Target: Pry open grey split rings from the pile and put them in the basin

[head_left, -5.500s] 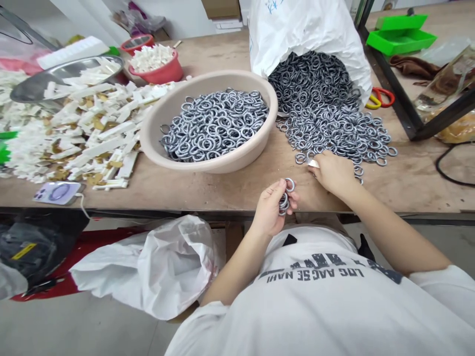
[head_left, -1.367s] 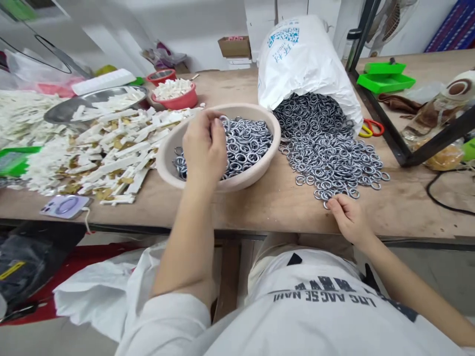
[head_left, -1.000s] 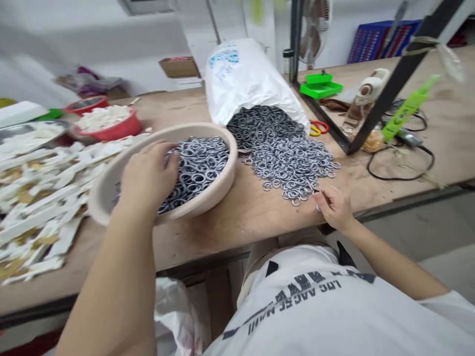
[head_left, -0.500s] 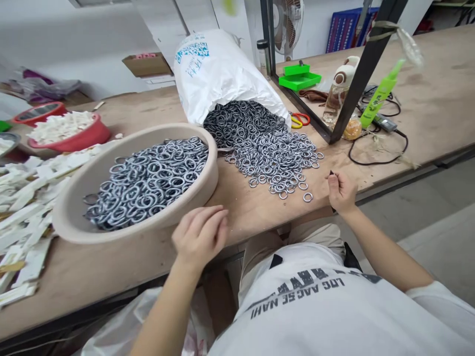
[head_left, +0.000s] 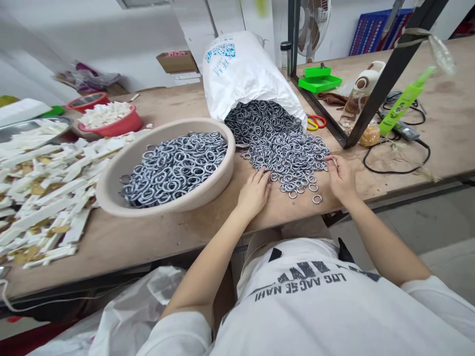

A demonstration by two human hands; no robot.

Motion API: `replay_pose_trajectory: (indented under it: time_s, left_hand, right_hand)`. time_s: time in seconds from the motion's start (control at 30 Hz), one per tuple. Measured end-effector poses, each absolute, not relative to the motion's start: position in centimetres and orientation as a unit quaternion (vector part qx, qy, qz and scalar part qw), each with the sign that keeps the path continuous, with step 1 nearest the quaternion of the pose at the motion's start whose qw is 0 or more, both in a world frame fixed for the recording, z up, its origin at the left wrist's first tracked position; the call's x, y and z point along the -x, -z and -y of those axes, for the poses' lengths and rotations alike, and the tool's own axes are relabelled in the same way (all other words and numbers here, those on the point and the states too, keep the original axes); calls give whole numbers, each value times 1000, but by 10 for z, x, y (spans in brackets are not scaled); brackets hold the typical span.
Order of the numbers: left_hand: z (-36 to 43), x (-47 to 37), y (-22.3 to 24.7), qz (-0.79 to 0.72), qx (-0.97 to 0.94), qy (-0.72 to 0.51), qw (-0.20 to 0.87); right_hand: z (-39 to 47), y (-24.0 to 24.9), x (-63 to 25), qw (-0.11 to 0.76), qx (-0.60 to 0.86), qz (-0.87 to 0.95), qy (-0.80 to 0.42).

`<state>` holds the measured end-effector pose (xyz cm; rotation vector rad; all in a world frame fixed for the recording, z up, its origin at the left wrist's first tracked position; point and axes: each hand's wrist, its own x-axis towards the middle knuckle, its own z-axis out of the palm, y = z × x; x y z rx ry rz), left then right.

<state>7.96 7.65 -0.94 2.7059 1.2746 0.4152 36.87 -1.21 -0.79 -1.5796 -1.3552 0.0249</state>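
**Both hands at the near edge of the ring pile**

Head view. Rings (head_left: 285,153) spill from a white sack (head_left: 245,74) lying on its side at 12 o'clock, fanning across the table (head_left: 156,237) towards the person. Left hand (head_left: 254,192) rests palm down, fingers spread loosely, tips touching the pile's near-left edge; it holds nothing visible. Right hand (head_left: 339,175) sits at the pile's 3 o'clock edge, fingers curled, tips among the outer rings; cannot tell whether it pinches one. A stray ring (head_left: 317,199) lies between the hands, just clear of the pile. Basin (head_left: 122,163) at 10 o'clock holds more rings.

Handling, judged: rings look metal, stiff, smooth, light singly, heavy in bulk, prone to sliding and tangling. Best pinched across the rim, or hooked through the hole.
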Motion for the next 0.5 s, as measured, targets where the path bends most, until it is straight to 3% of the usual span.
replay_pose_trajectory:
  time_s: [0.5]
  left_hand:
    - [-94,-64,31,-446,-855,-228,136]
  right_hand:
    - [19,27,-365,557,669,491,-38]
